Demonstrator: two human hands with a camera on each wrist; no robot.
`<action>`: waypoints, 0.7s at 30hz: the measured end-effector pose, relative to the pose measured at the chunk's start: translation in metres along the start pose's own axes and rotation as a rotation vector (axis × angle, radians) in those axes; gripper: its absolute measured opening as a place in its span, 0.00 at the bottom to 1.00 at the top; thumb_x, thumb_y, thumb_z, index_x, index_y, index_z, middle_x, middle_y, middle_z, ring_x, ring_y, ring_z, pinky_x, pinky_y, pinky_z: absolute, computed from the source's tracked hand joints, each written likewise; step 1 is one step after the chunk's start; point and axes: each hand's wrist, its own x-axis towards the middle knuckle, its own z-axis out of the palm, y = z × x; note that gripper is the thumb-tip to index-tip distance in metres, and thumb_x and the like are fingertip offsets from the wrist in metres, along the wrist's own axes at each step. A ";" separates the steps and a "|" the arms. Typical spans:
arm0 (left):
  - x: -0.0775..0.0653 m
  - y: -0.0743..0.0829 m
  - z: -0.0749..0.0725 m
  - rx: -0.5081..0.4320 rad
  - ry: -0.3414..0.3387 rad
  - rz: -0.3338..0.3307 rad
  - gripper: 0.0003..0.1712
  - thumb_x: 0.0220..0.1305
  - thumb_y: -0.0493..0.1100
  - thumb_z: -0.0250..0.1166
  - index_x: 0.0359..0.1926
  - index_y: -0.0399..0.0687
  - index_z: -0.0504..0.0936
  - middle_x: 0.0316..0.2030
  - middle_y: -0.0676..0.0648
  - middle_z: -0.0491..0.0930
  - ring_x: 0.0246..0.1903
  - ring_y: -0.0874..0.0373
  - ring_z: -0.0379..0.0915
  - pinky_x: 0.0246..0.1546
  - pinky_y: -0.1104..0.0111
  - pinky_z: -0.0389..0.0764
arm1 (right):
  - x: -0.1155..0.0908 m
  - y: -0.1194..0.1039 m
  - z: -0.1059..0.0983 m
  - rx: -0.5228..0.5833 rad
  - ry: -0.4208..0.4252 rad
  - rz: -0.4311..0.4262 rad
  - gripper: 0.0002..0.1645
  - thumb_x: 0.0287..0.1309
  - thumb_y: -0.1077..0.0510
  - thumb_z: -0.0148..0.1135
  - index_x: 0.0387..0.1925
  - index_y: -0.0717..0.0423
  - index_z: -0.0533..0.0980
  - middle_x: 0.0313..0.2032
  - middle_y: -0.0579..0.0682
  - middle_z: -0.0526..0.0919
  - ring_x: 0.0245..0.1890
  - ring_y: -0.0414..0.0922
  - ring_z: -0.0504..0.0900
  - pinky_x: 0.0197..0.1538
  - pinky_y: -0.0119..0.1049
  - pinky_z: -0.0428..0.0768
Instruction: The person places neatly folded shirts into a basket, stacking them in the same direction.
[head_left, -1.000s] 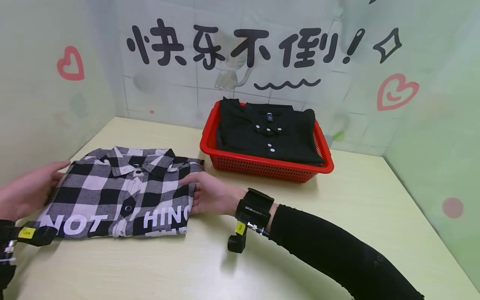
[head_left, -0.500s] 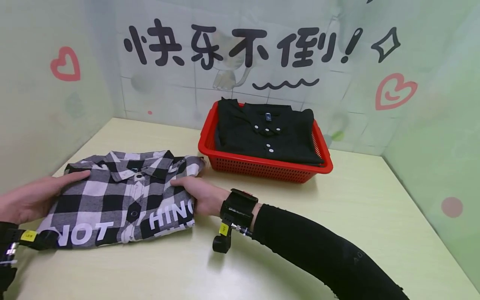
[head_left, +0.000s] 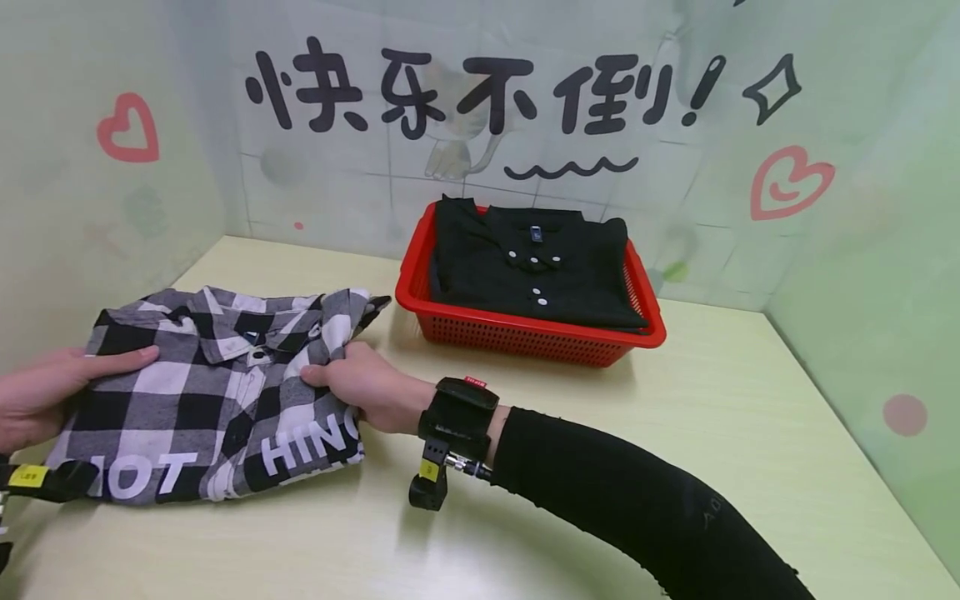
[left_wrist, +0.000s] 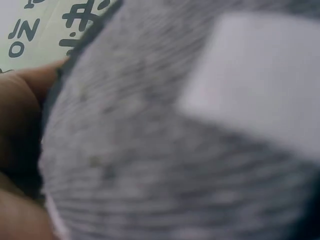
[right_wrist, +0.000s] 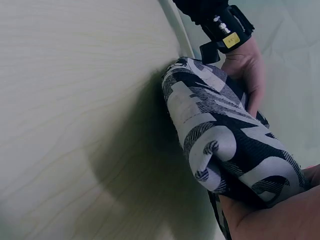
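A folded black, grey and white checked shirt (head_left: 217, 392) with white lettering lies at the left of the table, its collar toward the wall. My left hand (head_left: 56, 387) grips its left side, thumb on top and the other fingers hidden beneath. At the opposite side my right hand (head_left: 375, 383) holds the shirt with the thumb over the cloth and fingers under it. In the right wrist view the shirt (right_wrist: 215, 135) bulges between both hands, its near edge raised over a shadow. Blurred grey cloth (left_wrist: 150, 125) fills most of the left wrist view.
A red plastic basket (head_left: 517, 335) stands at the back of the table, holding a folded black shirt (head_left: 540, 275) with white buttons. Printed walls close off the back and both sides. The pale wooden table (head_left: 675, 450) extends to the right of the basket.
Both hands now grip the shirt, the left thumb having moved onto its top. Shirt and right hand have shifted left, and the right side of the shirt is lifted and creased. The basket stays put.
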 end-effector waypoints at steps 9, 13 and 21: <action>-0.007 0.004 -0.002 -0.250 0.050 0.110 0.08 0.68 0.49 0.64 0.30 0.66 0.79 0.31 0.53 0.84 0.30 0.51 0.83 0.32 0.54 0.84 | -0.005 -0.008 -0.004 0.032 0.001 -0.045 0.09 0.64 0.64 0.62 0.43 0.59 0.72 0.36 0.51 0.81 0.39 0.48 0.82 0.51 0.47 0.79; -0.005 0.003 -0.006 -0.313 0.085 0.153 0.07 0.68 0.48 0.64 0.31 0.64 0.81 0.30 0.53 0.85 0.29 0.51 0.84 0.30 0.54 0.84 | -0.007 -0.012 -0.006 0.042 0.037 -0.039 0.10 0.65 0.63 0.62 0.45 0.58 0.72 0.36 0.51 0.81 0.39 0.47 0.81 0.53 0.46 0.78; -0.002 0.001 -0.004 -0.368 0.137 0.243 0.06 0.67 0.47 0.65 0.41 0.66 0.77 0.31 0.57 0.84 0.29 0.56 0.83 0.27 0.59 0.84 | -0.010 -0.020 -0.013 0.060 0.054 -0.024 0.13 0.64 0.62 0.63 0.48 0.59 0.73 0.38 0.52 0.81 0.39 0.49 0.80 0.55 0.47 0.76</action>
